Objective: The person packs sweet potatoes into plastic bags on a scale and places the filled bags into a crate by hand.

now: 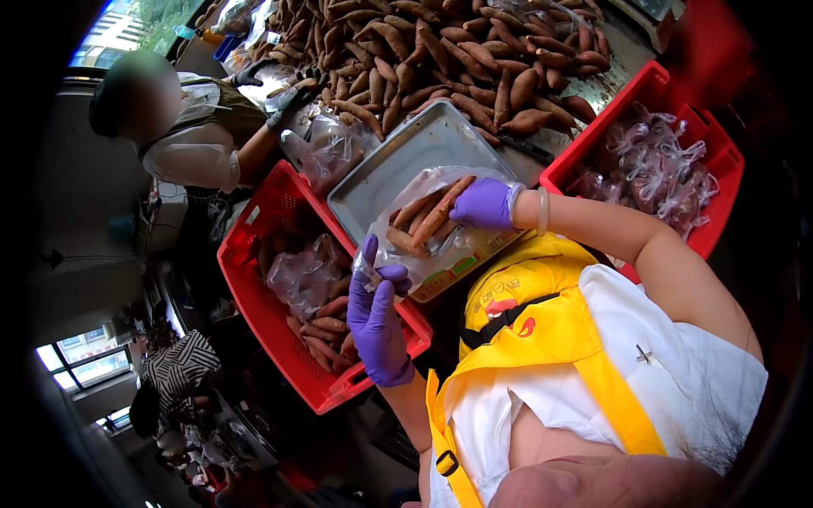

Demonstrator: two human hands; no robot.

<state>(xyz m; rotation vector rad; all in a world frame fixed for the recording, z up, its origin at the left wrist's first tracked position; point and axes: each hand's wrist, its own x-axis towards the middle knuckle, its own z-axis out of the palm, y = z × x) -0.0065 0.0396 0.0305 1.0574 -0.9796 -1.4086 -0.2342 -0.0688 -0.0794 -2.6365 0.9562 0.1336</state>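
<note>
My right hand [484,204], in a purple glove, is closed on the upper end of a sweet potato [442,217] at the mouth of a clear plastic bag [430,182]. Several more sweet potatoes lie inside this bag, which rests on a metal tray [373,182] with a labelled yellow-green front edge, like a scale. In a matching glove, my left hand [378,326] pinches the near left edge of the bag between its fingers. Below that hand is the rim of a red crate [339,396].
Loose sweet potatoes [440,51] form a large pile behind the tray. The left crate holds sweet potatoes and bagged ones; another red crate [555,182] at right holds tied bags [652,169]. A co-worker [199,127] with dark gloves reaches to the pile at left.
</note>
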